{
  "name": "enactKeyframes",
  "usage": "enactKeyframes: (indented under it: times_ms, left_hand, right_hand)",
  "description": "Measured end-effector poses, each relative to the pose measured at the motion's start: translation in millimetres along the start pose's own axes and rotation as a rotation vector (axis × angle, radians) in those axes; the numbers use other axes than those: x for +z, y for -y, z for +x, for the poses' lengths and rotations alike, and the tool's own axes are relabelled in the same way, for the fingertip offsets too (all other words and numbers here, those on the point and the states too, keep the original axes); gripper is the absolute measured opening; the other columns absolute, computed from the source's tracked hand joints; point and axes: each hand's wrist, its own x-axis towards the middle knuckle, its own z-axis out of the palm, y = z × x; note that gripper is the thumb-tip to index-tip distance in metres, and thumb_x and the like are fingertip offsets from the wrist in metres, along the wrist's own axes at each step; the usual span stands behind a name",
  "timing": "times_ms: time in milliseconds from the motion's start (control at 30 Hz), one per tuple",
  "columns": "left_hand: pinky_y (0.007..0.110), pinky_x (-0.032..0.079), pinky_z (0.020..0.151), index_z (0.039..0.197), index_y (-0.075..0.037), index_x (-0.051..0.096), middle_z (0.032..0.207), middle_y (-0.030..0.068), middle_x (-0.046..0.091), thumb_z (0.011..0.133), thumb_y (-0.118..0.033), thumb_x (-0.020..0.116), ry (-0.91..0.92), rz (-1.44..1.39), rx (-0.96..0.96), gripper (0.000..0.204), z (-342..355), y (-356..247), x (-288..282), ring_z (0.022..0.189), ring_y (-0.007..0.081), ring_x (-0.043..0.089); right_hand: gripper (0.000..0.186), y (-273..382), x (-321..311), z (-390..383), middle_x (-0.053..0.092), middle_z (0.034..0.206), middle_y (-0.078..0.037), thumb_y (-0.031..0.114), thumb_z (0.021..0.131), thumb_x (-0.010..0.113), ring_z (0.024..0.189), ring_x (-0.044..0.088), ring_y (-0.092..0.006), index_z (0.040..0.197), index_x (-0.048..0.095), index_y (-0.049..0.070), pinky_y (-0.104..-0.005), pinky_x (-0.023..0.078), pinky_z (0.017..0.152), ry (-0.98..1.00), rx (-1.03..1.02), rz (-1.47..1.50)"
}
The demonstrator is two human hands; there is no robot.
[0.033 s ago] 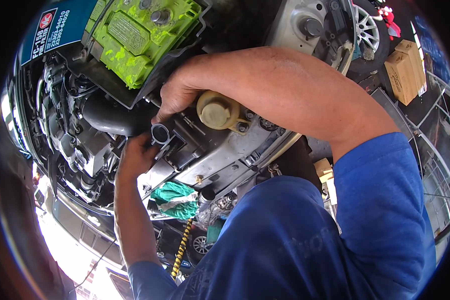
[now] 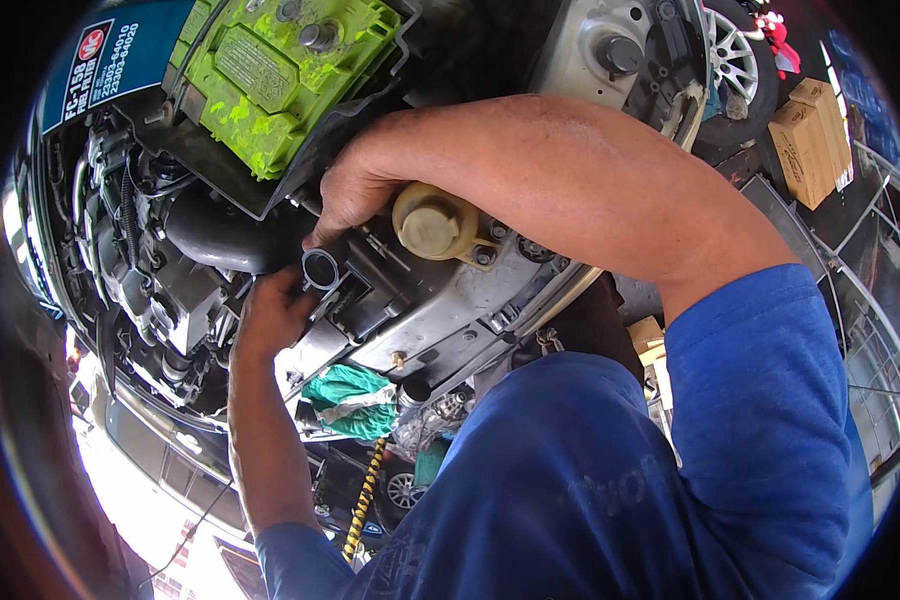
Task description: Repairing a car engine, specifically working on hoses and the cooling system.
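Note:
Both hands are down in a car's engine bay, close to a round fitting with a grey rim and dark middle (image 2: pixel 320 268). My left hand (image 2: pixel 273 312) comes up from below with its fingers curled beside that rim; shadow hides what they grip. From the right, my right hand (image 2: pixel 353 192) reaches over with its thumb pointing down just above the fitting. Its other fingers are out of sight, and it looks closed. A thick black curved hose (image 2: pixel 215 235) runs toward the fitting from the left and disappears behind the hands.
Above is a lime-green battery (image 2: pixel 260 85) in a black tray. A yellowed reservoir with a cap (image 2: pixel 432 228) sits under my right forearm. Green cloth (image 2: pixel 350 398) lies near the front panel. Engine parts (image 2: pixel 145 260) crowd the left. Cardboard boxes (image 2: pixel 810 145) and a wheel (image 2: pixel 735 65) stand right.

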Motion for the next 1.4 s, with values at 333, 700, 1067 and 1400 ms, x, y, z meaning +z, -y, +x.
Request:
enactKeyframes:
  times_ms: [333,700,1067,1400]
  left_hand:
    - [0.034,0.048,0.077,0.112,0.002,0.057,0.095,0.0161,0.065,0.078,-0.006,0.064,-0.038,0.103,0.124,0.035,-23.9,-9.1,-35.5,0.084,0.0222,0.063]
    - [0.042,0.041,0.093,0.119,-0.004,0.056,0.117,0.0239,0.056,0.081,-0.022,0.064,0.127,0.124,-0.033,0.042,7.5,17.4,3.1,0.112,0.0386,0.052]
    - [0.039,0.043,0.091,0.117,-0.003,0.058,0.112,0.0247,0.059,0.082,-0.028,0.065,0.196,0.085,-0.127,0.044,8.2,19.0,-4.3,0.107,0.0349,0.057]
    - [0.036,0.045,0.087,0.118,-0.001,0.056,0.109,0.0190,0.062,0.085,-0.021,0.061,0.064,-0.235,-0.060,0.039,-23.9,12.5,-50.8,0.099,0.0288,0.060]
  right_hand:
    - [0.092,-0.7,-1.8,-4.2,0.046,0.134,-0.018,0.076,0.076,0.046,0.125,0.042,-0.0296,0.128,0.049,0.000,-0.0405,0.033,0.103,0.072,0.006,0.088]
    - [0.094,4.2,-1.1,-2.6,0.052,0.126,-0.022,0.079,0.073,0.043,0.120,0.047,-0.0324,0.114,0.059,-0.004,-0.0404,0.035,0.101,-0.149,0.003,-0.138]
    - [0.094,9.7,-4.3,-8.4,0.056,0.120,-0.024,0.081,0.076,0.033,0.115,0.050,-0.0341,0.106,0.064,-0.002,-0.0402,0.036,0.099,-0.108,-0.003,-0.309]
    - [0.098,8.1,-4.2,-8.2,0.054,0.124,-0.022,0.084,0.072,0.037,0.118,0.049,-0.0316,0.113,0.061,-0.002,-0.0386,0.037,0.099,-0.141,0.077,-0.247]
